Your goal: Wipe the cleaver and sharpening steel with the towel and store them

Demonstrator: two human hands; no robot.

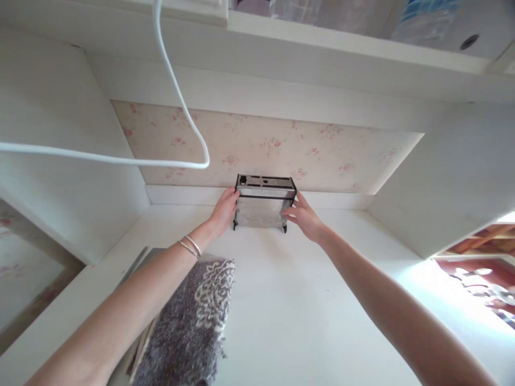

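A small box-shaped unit (263, 212) stands at the back of the white surface, against the low white strip under the wallpaper. It has a silver slotted top, black edges, a clear or pale front and small black feet; its exact kind I cannot tell. My left hand (225, 212), with two thin bangles at the wrist, grips its left side, the fingers partly hidden behind the edge. On the opposite side my right hand (303, 216) holds it with the fingers spread along the right edge. Both arms reach far forward.
A grey shaggy mat with a white pattern (189, 321) lies on flat boards at the front left. Across the upper left hangs a white cable (183, 102). Above is a white shelf (322, 40) with plastic-wrapped things; white panels (454, 171) flank the recess.
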